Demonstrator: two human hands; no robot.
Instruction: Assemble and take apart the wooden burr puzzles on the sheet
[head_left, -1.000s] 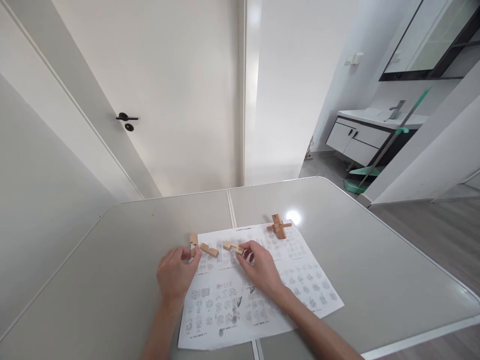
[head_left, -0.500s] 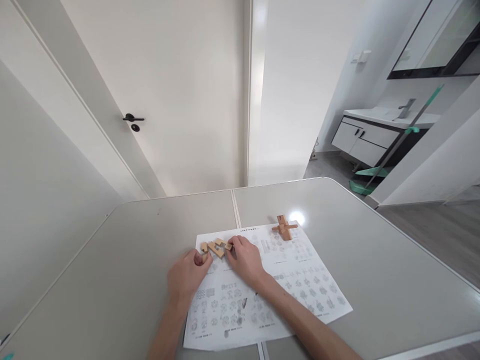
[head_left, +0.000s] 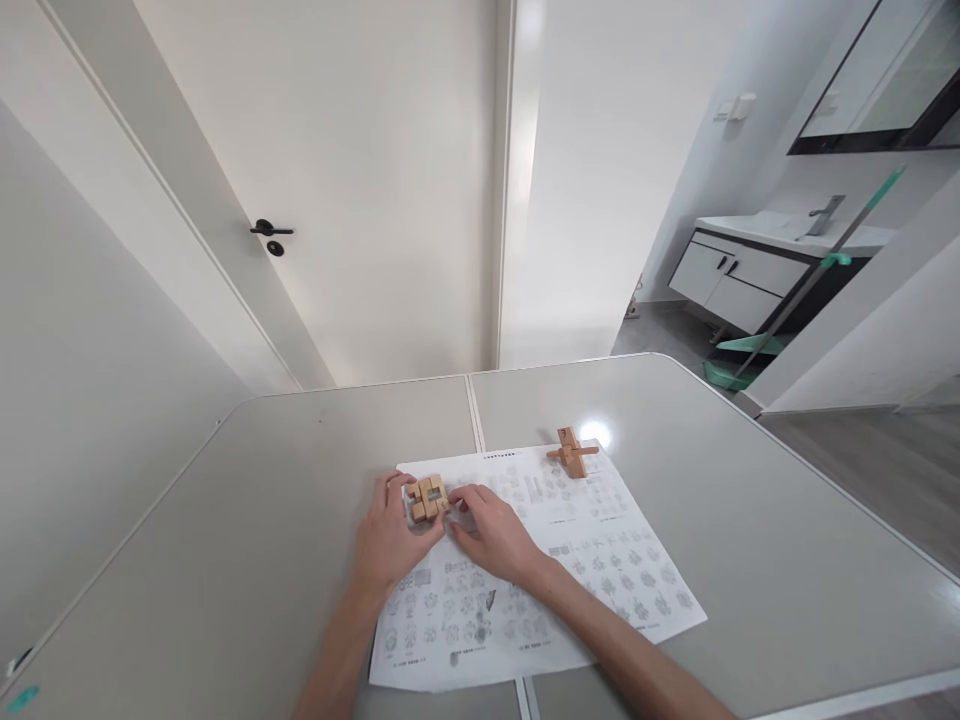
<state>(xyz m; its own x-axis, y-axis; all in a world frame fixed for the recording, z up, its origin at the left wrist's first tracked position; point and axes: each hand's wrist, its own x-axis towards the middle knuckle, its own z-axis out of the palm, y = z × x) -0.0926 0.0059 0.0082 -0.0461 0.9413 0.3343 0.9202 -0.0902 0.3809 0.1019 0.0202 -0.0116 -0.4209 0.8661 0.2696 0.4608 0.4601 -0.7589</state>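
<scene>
Small light-wood puzzle pieces (head_left: 429,498) lie pushed together into a block, with a gap in its middle, near the upper left of a printed instruction sheet (head_left: 540,560). My left hand (head_left: 394,535) curls around the block, fingers at its left and far side and thumb at its near right corner. On the right, my right hand (head_left: 491,530) rests with thumb and index finger apart, the index tip close to the block's edge; I cannot tell whether it touches. A darker assembled wooden cross puzzle (head_left: 572,453) stands at the sheet's far right corner.
The grey table (head_left: 247,560) has a seam strip down its middle. Beyond its far edge are a white door with a black handle (head_left: 271,230) and a wall. Farther right are a washbasin cabinet (head_left: 739,275) and a green-handled broom (head_left: 832,258).
The loose, scattered wooden pieces now sit together as a compact block. My left hand has opened out and moved around them; my right hand has shifted slightly down, its fingers off the piece.
</scene>
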